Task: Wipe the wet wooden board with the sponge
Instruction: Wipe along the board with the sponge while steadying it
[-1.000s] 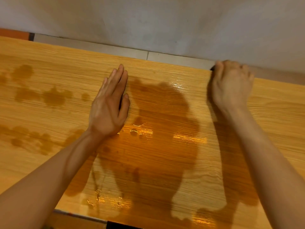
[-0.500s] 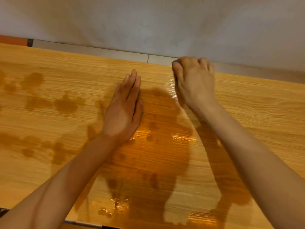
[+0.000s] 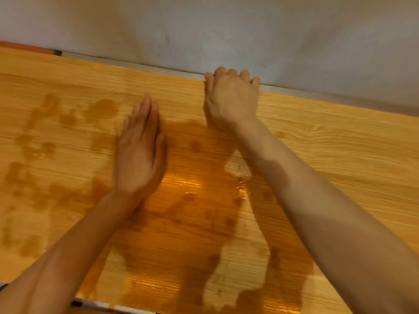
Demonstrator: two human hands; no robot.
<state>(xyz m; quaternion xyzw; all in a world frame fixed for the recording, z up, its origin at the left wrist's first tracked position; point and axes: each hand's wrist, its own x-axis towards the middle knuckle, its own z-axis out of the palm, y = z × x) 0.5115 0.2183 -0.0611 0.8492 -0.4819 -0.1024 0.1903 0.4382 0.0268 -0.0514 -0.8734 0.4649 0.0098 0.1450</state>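
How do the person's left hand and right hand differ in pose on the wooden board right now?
The left hand lies flat with straight fingers; the right hand is curled, knuckles up. The left hand sits mid-board beside the wet patch; the right hand is at the far edge by the wall. Both rest on the wooden board.

**Where my hands can go**

My left hand [image 3: 140, 150] lies flat in the middle of the wooden board [image 3: 340, 141]. My right hand [image 3: 231, 98] is curled at the far edge, close to the grey wall [image 3: 226, 30] behind it. I see open board far to the left and right.
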